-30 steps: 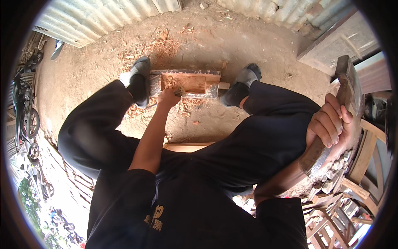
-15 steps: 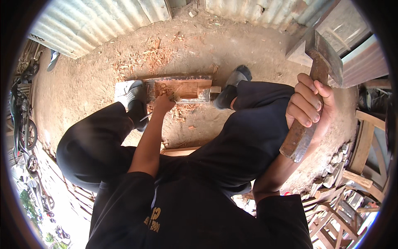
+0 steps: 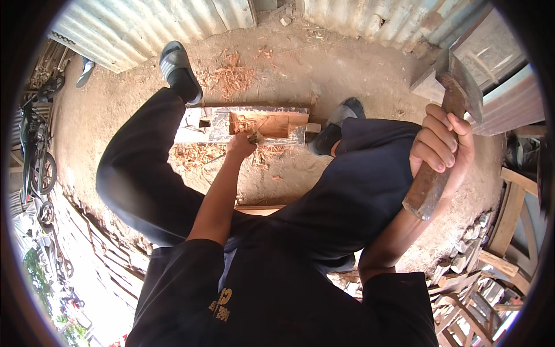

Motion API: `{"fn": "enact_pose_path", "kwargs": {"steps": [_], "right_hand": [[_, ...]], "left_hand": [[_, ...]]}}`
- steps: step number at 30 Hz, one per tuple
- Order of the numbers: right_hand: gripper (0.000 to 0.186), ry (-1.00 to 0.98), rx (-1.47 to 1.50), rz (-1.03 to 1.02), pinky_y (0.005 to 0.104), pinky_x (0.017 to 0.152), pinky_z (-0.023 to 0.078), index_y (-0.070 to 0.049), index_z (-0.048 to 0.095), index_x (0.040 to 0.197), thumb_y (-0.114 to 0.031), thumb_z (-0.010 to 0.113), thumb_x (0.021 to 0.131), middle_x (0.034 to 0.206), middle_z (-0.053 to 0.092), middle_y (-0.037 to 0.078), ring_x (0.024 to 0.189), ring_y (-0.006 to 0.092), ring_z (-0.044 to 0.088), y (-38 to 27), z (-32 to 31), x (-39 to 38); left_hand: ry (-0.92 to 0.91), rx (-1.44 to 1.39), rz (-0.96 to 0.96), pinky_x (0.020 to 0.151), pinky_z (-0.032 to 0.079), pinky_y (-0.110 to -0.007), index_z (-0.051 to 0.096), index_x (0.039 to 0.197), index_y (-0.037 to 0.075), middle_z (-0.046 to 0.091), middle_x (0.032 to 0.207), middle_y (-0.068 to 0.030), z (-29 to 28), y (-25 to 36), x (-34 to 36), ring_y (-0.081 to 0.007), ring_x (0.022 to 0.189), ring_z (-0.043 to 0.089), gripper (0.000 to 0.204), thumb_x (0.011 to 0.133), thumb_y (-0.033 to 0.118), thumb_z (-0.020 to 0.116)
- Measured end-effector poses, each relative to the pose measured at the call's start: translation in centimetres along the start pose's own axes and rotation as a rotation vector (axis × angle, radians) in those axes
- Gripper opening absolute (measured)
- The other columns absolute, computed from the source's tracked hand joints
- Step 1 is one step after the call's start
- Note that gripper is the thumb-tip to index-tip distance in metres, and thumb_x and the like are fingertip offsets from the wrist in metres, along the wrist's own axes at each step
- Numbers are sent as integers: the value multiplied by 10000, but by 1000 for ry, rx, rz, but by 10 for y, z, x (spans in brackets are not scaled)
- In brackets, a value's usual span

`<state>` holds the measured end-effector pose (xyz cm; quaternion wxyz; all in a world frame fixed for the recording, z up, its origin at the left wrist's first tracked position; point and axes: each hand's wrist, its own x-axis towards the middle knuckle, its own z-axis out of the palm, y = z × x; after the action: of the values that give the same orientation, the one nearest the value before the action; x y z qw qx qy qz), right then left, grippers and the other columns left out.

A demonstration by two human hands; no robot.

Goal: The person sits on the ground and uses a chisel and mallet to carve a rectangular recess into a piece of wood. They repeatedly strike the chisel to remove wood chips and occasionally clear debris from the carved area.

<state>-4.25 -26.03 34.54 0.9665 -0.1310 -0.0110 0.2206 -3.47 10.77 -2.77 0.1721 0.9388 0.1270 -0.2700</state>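
Observation:
In my right hand (image 3: 442, 141), fingers wrapped round its thick brown handle, is a mallet (image 3: 465, 87) raised at the right, its big worn head pointing away from me. My left hand (image 3: 241, 144) is closed on a chisel (image 3: 253, 138) by the near edge of a wooden beam (image 3: 219, 128). The chisel's handle end shows beyond my fingers, and its thin shaft sticks out toward the lower left. Cut into the beam are a long rectangular recess holding loose shavings and, left of it, a small square hole.
Wood shavings (image 3: 231, 81) litter the dirt floor on both sides of the beam. My left sandal (image 3: 173, 61) is beyond the beam, my right one (image 3: 347, 110) at its right end. Corrugated metal sheets (image 3: 150, 29) stand at the back, scrap timber (image 3: 503, 220) at the right, motorbikes (image 3: 40, 168) at the left.
My left foot has lifted off the beam's left end and moved forward past it, baring the square hole. My left hand has drawn back from the recess to the near edge. The mallet stays raised.

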Motion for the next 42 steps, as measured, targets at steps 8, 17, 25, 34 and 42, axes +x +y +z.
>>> {"fn": "enact_pose_path", "kwargs": {"steps": [8, 17, 25, 34, 42], "right_hand": [[131, -28, 67, 12, 276, 483, 377, -63, 373, 816, -112, 408, 932, 603, 385, 6, 468, 110, 395, 0, -5, 10], [133, -16, 39, 60, 273, 477, 379, -64, 391, 806, -119, 416, 925, 598, 386, -10, 462, 100, 392, 4, -4, 6], [126, -5, 10, -25, 265, 484, 381, -65, 388, 816, -111, 420, 928, 610, 389, -9, 470, 91, 393, 4, -8, 0], [123, -49, 26, -25, 266, 471, 374, -67, 381, 820, -109, 428, 926, 603, 381, -7, 453, 93, 388, -2, -13, -18], [118, -60, 64, -47, 270, 472, 381, -60, 385, 822, -100, 424, 926, 600, 375, -7, 452, 95, 391, -7, -14, -23]], "left_hand": [[-45, 21, -1, 881, 506, -375, 645, 1077, 58, 642, 1111, -149, -2, 19, -3, -273, 1039, 622, 472, 721, 367, 679], [43, -99, 33, 881, 504, -369, 661, 1052, 65, 657, 1078, -137, -1, 7, -8, -260, 1024, 628, 429, 737, 356, 670], [-16, 92, 37, 855, 514, -361, 676, 1025, 51, 658, 1076, -152, 7, -4, 13, -261, 1017, 632, 433, 739, 374, 660], [-17, 85, 9, 871, 507, -391, 674, 1048, 55, 645, 1100, -168, 3, 9, 14, -290, 1032, 622, 446, 738, 374, 642], [-57, 100, -80, 881, 505, -381, 654, 1069, 28, 644, 1099, -182, -25, 39, -10, -295, 1039, 621, 501, 736, 402, 643]]}}
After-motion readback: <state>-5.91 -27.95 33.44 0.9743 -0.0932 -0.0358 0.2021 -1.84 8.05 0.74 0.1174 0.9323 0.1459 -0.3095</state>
